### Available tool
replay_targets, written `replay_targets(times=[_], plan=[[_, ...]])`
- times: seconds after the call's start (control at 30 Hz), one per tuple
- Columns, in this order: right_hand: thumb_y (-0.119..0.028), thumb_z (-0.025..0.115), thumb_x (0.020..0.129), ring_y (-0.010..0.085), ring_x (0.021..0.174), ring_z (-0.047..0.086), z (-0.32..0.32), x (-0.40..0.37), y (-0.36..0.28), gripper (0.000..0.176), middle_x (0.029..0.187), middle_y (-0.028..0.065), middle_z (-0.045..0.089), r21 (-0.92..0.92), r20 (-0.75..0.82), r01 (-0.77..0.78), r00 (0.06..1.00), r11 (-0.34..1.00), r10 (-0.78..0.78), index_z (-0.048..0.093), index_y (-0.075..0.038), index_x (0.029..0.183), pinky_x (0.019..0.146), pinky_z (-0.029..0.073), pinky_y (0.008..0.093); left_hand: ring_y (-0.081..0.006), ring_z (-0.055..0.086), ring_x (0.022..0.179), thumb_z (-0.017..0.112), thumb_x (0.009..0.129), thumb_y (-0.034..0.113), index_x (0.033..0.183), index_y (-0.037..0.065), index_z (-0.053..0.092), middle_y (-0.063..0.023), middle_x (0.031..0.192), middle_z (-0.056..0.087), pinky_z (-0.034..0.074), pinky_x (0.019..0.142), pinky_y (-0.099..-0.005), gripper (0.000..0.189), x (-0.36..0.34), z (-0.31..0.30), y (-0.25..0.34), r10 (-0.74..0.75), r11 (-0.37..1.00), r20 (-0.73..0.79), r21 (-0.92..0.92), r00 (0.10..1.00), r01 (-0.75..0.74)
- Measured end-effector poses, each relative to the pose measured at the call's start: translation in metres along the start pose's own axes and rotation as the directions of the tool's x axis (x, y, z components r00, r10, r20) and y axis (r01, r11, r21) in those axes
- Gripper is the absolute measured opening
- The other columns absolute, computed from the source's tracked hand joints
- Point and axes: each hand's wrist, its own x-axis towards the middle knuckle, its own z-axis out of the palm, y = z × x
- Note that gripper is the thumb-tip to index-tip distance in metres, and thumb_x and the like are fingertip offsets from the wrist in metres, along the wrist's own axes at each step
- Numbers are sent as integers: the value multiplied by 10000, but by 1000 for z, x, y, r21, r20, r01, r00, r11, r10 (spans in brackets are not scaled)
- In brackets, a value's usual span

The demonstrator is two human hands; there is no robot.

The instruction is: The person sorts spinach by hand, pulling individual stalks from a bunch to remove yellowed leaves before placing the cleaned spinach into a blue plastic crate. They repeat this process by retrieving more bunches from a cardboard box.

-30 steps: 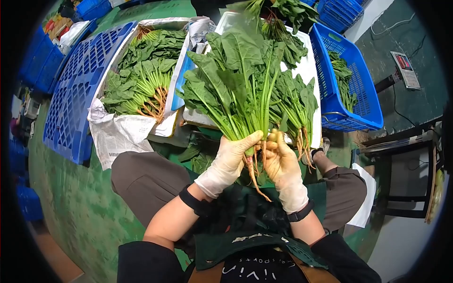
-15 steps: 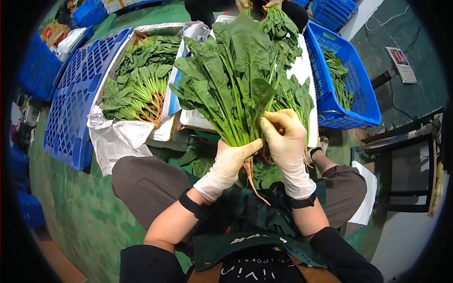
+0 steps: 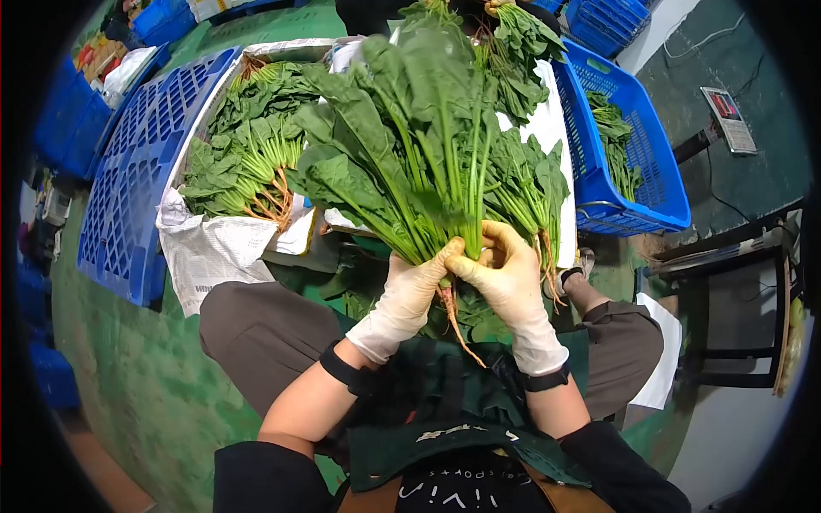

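A large bunch of spinach [image 3: 428, 145] stands upright in front of me, leaves up, with a pinkish root hanging below my hands. My left hand [image 3: 404, 299], in a pale glove, is wrapped round the lower stems. My gloved right hand [image 3: 509, 278] grips the stems at the right of the same bunch, its thumb meeting the left thumb. Behind and to the right, more spinach [image 3: 530, 184] lies on a white surface, roots toward me. To the left, a paper-lined box [image 3: 227, 248] holds spinach laid in bundles with orange-pink roots.
A blue crate [image 3: 637, 218] with some spinach stands at the right, near a scale [image 3: 729, 120]. On the left a blue plastic pallet [image 3: 128, 188] leans by the box. Spinach bunches [image 3: 522, 34] are near another person at the top. Loose leaves [image 3: 363, 303] lie below my hands.
My right hand has moved down and left, from the stems' side to beside my left thumb. The held bunch has spread wider leftward. At the top, the other person's gloved hands have shifted mostly out of view.
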Motion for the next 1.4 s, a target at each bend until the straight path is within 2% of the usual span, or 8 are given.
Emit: replay_targets(times=[0.37, 0.5, 0.63, 0.77, 0.9, 1.03, 1.3, 1.4], plan=[[-345, 643, 839, 90, 596, 539, -14, 11, 44, 452, 777, 32, 611, 702, 107, -319, 931, 637, 348, 550, 26, 1081, 535, 443, 210, -87, 549, 647, 661, 838, 294, 993, 41, 625, -19, 834, 625, 438, 533, -206, 299, 11, -19, -8, -169, 972, -188, -196, 967, 132], [-417, 526, 893, 93, 602, 534, -13, 3, 30, 506, 772, 8, 568, 734, 232, -306, 952, 607, 200, 530, 17, 1154, 532, 441, 231, -100, 579, 700, 628, 864, 239, 1019, 29, 563, -36, 868, 613, 504, 589, -211, 270, 9, -15, -6, -164, 974, -180, -183, 970, 131], [-424, 528, 889, 74, 583, 515, -11, -8, 22, 506, 746, -1, 581, 512, 359, -424, 896, 747, 263, 549, 11, 1147, 519, 414, 199, -134, 601, 740, 611, 867, 282, 1096, 37, 510, -63, 944, 606, 525, 612, -224, 350, 11, -23, -12, -208, 928, 132, -287, 969, 239], [-270, 653, 849, 89, 659, 559, -4, -15, 22, 345, 779, 36, 620, -90, 42, -107, 993, 990, 111, 616, 32, 1011, 604, 448, 204, -193, 625, 851, 639, 850, 145, 1117, 19, 503, -81, 974, 604, 543, 701, -303, 325, 11, -25, -14, -202, 961, 141, -164, 969, 224], [-153, 704, 798, 114, 722, 592, 2, -17, 25, 288, 836, 69, 637, 41, -123, -41, 991, 998, 46, 625, 52, 983, 665, 473, 231, -102, 589, 679, 693, 796, 89, 998, 43, 577, -14, 851, 617, 468, 512, -216, 238, 8, -13, -7, -149, 981, 65, -114, 987, 156], [-104, 697, 799, 109, 757, 601, 4, -18, 28, 281, 870, 86, 640, -84, -179, 80, 979, 993, -94, 615, 60, 1012, 676, 479, 224, -217, 637, 799, 632, 830, 52, 1084, -14, 522, -98, 945, 624, 556, 655, -359, 284, 9, -17, -8, -164, 975, 96, -137, 982, 177], [-179, 614, 878, 166, 710, 628, 10, -28, 29, 267, 888, 102, 634, 751, -113, -102, 954, 652, 279, 577, 52, 1008, 613, 518, 266, -242, 653, 813, 556, 893, 135, 1150, -38, 503, -163, 1009, 624, 575, 679, -337, 315, 20, -31, -9, -320, 834, 209, -401, 924, 380], [-236, 631, 866, 145, 625, 615, -17, -34, 23, 271, 755, 79, 637, 305, 204, -472, 881, 827, 427, 618, 35, 875, 544, 479, 236, -239, 650, 836, 560, 889, 117, 1156, -38, 505, -169, 1023, 626, 563, 717, -329, 314, 15, -27, 2, -264, 881, 193, -350, 945, 318]])
